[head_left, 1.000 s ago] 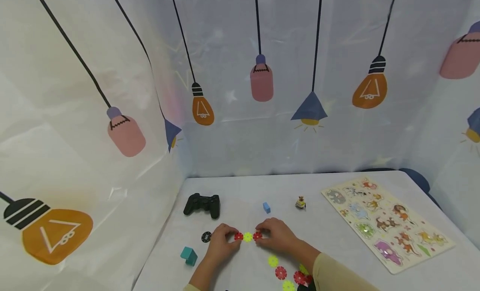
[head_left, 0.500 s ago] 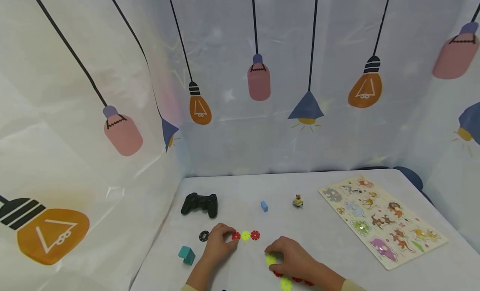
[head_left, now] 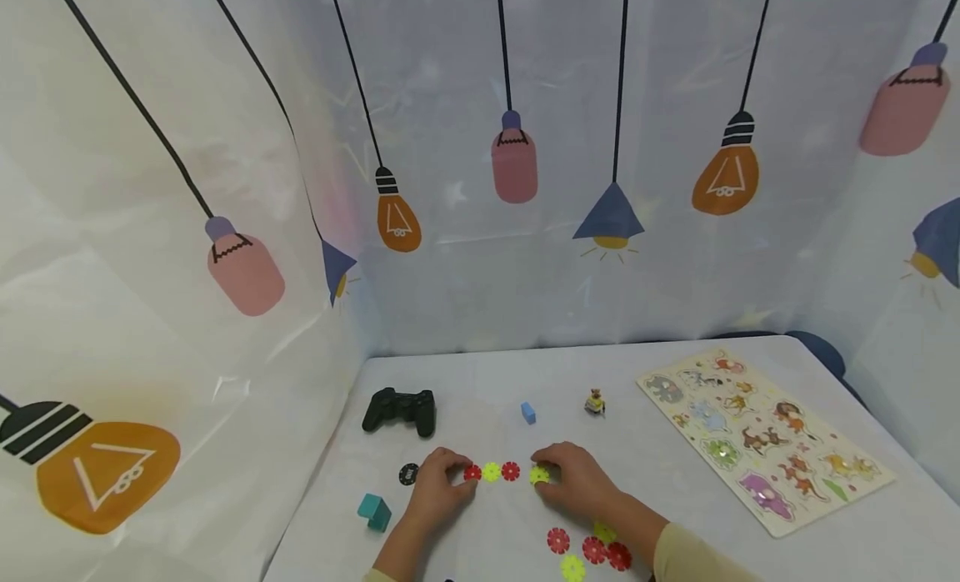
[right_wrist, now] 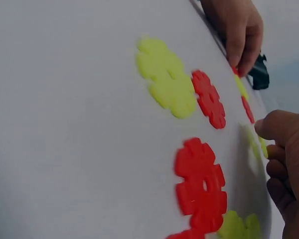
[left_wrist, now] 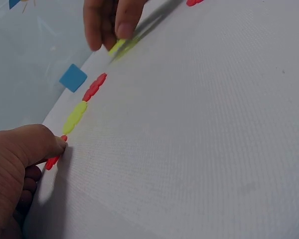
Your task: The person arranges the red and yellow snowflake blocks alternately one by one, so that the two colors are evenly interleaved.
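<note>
My left hand (head_left: 438,486) pinches a red notched, flower-shaped plastic disc (head_left: 472,473) at the left end of a short row. Beside that disc lie a yellow disc (head_left: 491,472) and a red disc (head_left: 511,471) of the same shape. Just right of the row, my right hand (head_left: 576,479) holds another yellow disc (head_left: 539,474) between thumb and fingers. The left wrist view shows this disc (left_wrist: 117,47) tilted close over the cloth, with a gap to the row. Loose red discs (right_wrist: 202,186) and yellow discs (right_wrist: 165,77) lie flat nearer the body.
A black game controller (head_left: 400,410), a black round disc (head_left: 408,474) and a teal block (head_left: 374,511) sit on the left. Behind the row are a small blue block (head_left: 528,413) and a toy figure (head_left: 596,402). An animal puzzle board (head_left: 765,442) lies on the right.
My right hand let go of the row's right red disc, reached down to the loose pile, took a yellow disc and brought it up beside the row. My left hand stayed in place.
</note>
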A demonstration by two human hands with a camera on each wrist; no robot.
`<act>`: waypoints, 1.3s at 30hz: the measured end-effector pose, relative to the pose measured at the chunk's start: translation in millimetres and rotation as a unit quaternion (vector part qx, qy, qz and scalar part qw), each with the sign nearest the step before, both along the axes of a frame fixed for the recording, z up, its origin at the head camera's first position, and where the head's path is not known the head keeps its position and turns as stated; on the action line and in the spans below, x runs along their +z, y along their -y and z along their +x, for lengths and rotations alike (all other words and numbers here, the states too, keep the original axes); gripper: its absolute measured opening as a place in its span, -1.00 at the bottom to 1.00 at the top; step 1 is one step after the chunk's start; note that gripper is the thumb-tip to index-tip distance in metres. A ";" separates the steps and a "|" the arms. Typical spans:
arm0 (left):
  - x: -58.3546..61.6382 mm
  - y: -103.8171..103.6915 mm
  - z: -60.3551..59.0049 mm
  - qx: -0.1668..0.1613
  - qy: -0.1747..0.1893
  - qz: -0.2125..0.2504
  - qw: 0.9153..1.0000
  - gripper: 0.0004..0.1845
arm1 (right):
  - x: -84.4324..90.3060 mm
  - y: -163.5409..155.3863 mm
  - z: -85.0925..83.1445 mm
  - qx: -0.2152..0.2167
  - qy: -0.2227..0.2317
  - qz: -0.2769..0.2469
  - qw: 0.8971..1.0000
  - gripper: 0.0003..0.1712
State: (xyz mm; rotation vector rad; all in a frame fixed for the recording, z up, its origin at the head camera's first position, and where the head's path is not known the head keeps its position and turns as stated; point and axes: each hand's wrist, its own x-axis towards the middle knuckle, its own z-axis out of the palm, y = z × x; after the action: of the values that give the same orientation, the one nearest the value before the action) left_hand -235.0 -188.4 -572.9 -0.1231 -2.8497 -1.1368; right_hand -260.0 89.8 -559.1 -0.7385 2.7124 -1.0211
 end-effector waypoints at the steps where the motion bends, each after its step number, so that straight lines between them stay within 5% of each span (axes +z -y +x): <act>1: -0.7 -0.4 0.3 0.000 0.002 0.002 1.000 -0.75 | -0.9 1.4 -3.7 -0.002 -0.004 0.002 1.000 -0.52; 16: -4.7 -3.8 -3.8 -0.016 -0.008 0.009 1.000 -0.77 | -6.9 2.2 -13.6 -0.005 -0.039 0.019 0.999 -0.51; 27: -1.4 3.8 -4.7 -0.006 -0.010 -0.001 1.000 -0.76 | 5.1 -33.9 39.1 0.056 -0.003 0.017 0.998 -0.50; 39: -3.5 2.6 -3.2 0.002 0.002 0.015 1.000 -0.76 | -0.1 -19.2 54.2 0.039 0.042 0.072 0.996 -0.72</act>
State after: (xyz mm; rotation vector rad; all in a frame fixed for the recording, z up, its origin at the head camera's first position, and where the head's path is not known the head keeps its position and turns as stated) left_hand -238.2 -191.0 -576.4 -0.1143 -2.8338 -1.1792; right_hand -205.8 109.0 -559.2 -0.7520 2.6294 -0.8103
